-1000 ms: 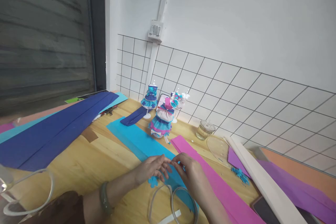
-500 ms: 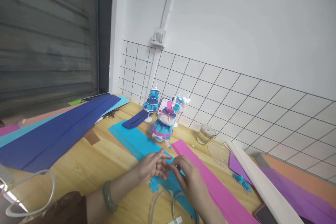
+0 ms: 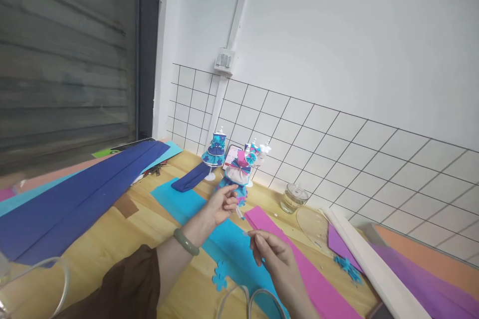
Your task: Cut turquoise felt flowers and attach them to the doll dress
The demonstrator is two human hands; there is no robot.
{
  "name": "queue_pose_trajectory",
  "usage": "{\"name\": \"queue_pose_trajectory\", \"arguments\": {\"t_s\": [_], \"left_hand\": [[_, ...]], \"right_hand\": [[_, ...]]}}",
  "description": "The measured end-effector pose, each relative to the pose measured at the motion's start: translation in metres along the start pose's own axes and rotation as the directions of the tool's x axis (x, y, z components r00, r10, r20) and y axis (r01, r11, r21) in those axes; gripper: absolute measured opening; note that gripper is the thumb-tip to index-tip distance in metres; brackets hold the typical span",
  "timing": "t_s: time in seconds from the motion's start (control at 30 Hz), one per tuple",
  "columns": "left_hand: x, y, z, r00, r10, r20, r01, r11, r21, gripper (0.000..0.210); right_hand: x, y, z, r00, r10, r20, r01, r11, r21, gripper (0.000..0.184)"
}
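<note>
My left hand (image 3: 222,205) is stretched forward to a small dress form (image 3: 238,174) in a layered pink, white and blue paper dress. Its index finger points at the skirt and the other fingers are loosely curled; contact is hard to make out. Nearer to me, my right hand (image 3: 275,256) is pinched closed, with a tiny pale bit at the fingertips, too small to name. Beneath both hands lies a strip of bright blue crepe paper (image 3: 239,254). Blue flower cut-outs (image 3: 220,276) lie below my left wrist.
Scissors (image 3: 250,301) with pale loop handles lie in front. Pink paper (image 3: 299,259), a glass cup (image 3: 294,198) and a white paper roll (image 3: 374,259) stretch rightward. Dark blue paper (image 3: 82,199) covers the left. Another dress form (image 3: 214,152) and a phone (image 3: 232,155) stand behind.
My left hand has moved forward, away from my right hand, to the dressed form. My right hand has shifted slightly right and stays pinched. The view has tilted up slightly.
</note>
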State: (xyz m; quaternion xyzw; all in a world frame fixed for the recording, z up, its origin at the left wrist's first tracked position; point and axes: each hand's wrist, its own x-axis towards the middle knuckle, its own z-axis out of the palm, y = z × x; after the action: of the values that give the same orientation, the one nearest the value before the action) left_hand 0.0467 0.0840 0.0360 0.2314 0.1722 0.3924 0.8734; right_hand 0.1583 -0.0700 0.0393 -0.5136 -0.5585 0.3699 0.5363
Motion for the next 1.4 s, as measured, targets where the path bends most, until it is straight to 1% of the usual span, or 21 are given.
{"name": "queue_pose_trajectory", "arguments": {"t_s": [0.13,0.3,0.37,0.43,0.5,0.57,0.63,0.7,0.87,1.0,1.13,1.4], "left_hand": [[0.003,0.0,-0.003,0.999,0.036,0.026,-0.036,0.999,0.002,0.007],[0.002,0.001,-0.002,0.996,0.085,0.021,-0.086,0.995,0.056,0.014],[0.001,0.001,-0.001,0.99,0.142,-0.003,-0.141,0.982,0.126,0.016],[0.0,0.0,0.001,0.977,0.209,-0.04,-0.195,0.954,0.23,0.018],[-0.001,-0.001,0.002,0.964,0.256,-0.074,-0.223,0.926,0.304,0.019],[0.001,0.0,0.001,0.959,0.268,-0.089,-0.236,0.933,0.272,0.02],[0.003,0.001,-0.001,0.962,0.258,-0.086,-0.238,0.953,0.189,0.02],[0.005,0.003,-0.004,0.972,0.224,-0.068,-0.215,0.969,0.122,0.019],[0.009,0.008,-0.008,0.996,0.084,0.002,-0.084,0.995,0.062,0.013],[0.009,0.01,-0.006,0.999,-0.008,0.033,0.007,0.999,0.032,0.014],[0.009,0.009,-0.006,0.999,-0.033,0.043,0.031,0.999,0.037,0.015],[0.012,0.006,-0.012,0.998,-0.024,0.058,0.022,0.999,0.035,0.01]], "right_hand": [[0.013,0.009,0.003,0.998,0.065,-0.015,-0.061,0.983,0.173,0.029],[0.042,0.009,0.009,0.992,0.119,-0.042,-0.101,0.949,0.298,0.033],[0.052,0.009,0.01,0.991,0.123,-0.05,-0.1,0.937,0.334,0.033],[0.06,0.01,0.01,0.99,0.133,-0.053,-0.104,0.923,0.37,0.032],[0.064,0.012,0.011,0.988,0.145,-0.056,-0.11,0.909,0.402,0.032],[0.066,0.015,0.011,0.987,0.147,-0.057,-0.11,0.901,0.419,0.031],[0.067,0.018,0.012,0.988,0.144,-0.052,-0.108,0.895,0.432,0.031],[0.068,0.019,0.013,0.988,0.146,-0.042,-0.111,0.882,0.459,0.03],[0.071,0.014,0.016,0.986,0.168,-0.004,-0.137,0.822,0.553,0.031],[0.074,0.012,0.018,0.979,0.202,0.03,-0.18,0.785,0.593,0.036],[0.08,0.017,0.019,0.979,0.2,0.04,-0.182,0.763,0.621,0.04],[0.086,0.025,0.021,0.978,0.2,0.06,-0.19,0.729,0.658,0.043]]}}
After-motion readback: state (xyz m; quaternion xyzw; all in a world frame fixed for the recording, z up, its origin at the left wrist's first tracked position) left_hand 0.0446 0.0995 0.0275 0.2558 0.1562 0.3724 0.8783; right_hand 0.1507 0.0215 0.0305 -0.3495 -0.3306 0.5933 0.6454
